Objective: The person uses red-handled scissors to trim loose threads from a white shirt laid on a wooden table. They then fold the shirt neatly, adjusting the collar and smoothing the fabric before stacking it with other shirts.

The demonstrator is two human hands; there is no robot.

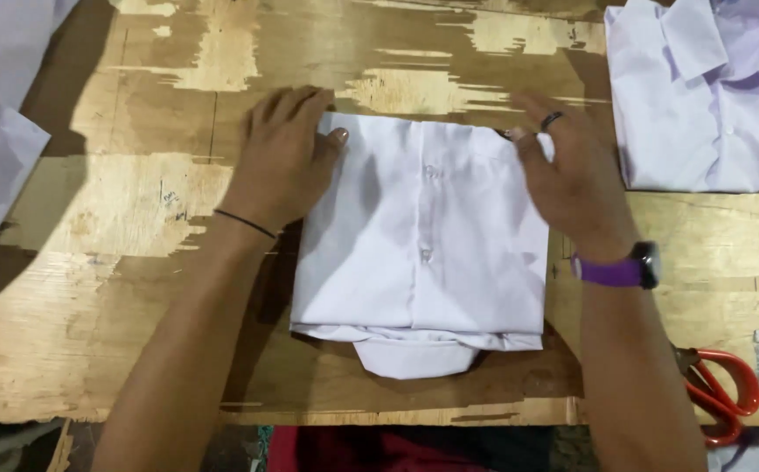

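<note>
Lying at the centre of the worn plywood table point(135, 288) is a folded white button-front shirt point(421, 240), collar end nearest the person. Left hand point(285, 157) rests flat, fingers together, on its upper left corner; right hand point(563, 175) is spread over the right edge, gripping nothing. Orange-handled scissors point(722, 395) lie at the right; another white shirt point(707, 96) lies well apart.

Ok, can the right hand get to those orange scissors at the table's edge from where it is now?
Probably yes. The right hand rests on the folded white shirt and holds nothing, and the scissors lie on the same side beside that forearm, with only bare table between.
</note>
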